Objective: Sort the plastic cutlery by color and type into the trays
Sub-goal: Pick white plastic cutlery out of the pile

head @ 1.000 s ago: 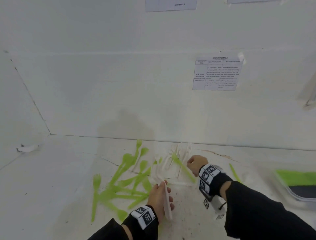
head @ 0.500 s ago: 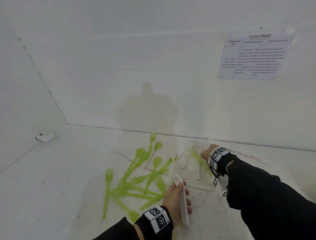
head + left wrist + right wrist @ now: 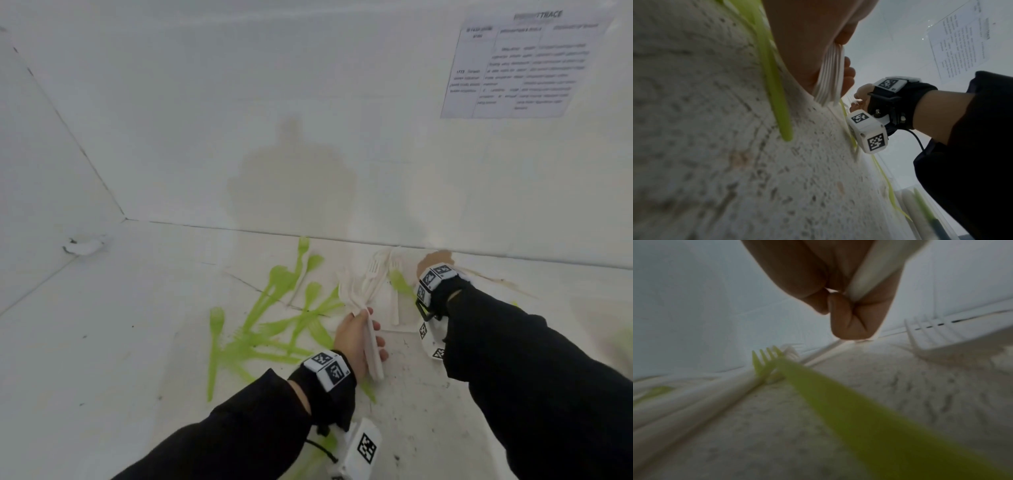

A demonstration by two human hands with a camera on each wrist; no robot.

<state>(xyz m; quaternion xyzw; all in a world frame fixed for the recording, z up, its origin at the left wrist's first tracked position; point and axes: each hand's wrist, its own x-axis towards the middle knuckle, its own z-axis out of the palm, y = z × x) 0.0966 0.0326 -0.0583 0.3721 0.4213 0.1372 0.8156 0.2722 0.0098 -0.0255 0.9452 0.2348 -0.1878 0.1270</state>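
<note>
My left hand (image 3: 359, 337) grips a bundle of white cutlery (image 3: 371, 349) by the handles, its heads fanned toward the wall; the left wrist view shows the stacked handles (image 3: 830, 78) in my palm. Left of it, several green forks and spoons (image 3: 274, 322) lie crossed on the table. My right hand (image 3: 434, 260) is down by the wall, fingers curled round a white handle (image 3: 865, 272); which kind of piece it is stays hidden. Loose white forks (image 3: 376, 274) lie left of that hand. A green fork (image 3: 818, 386) lies under its wrist.
The white wall meets the table just behind my right hand, with a printed sheet (image 3: 524, 65) taped high on it. A white scrap (image 3: 84, 244) sits in the left corner. A tray (image 3: 920, 216) holding white and green pieces shows only in the left wrist view.
The head view has swung left, so the tray at the right has left the frame. My right hand has reached farther back toward the wall. The left hand still holds its white bundle.
</note>
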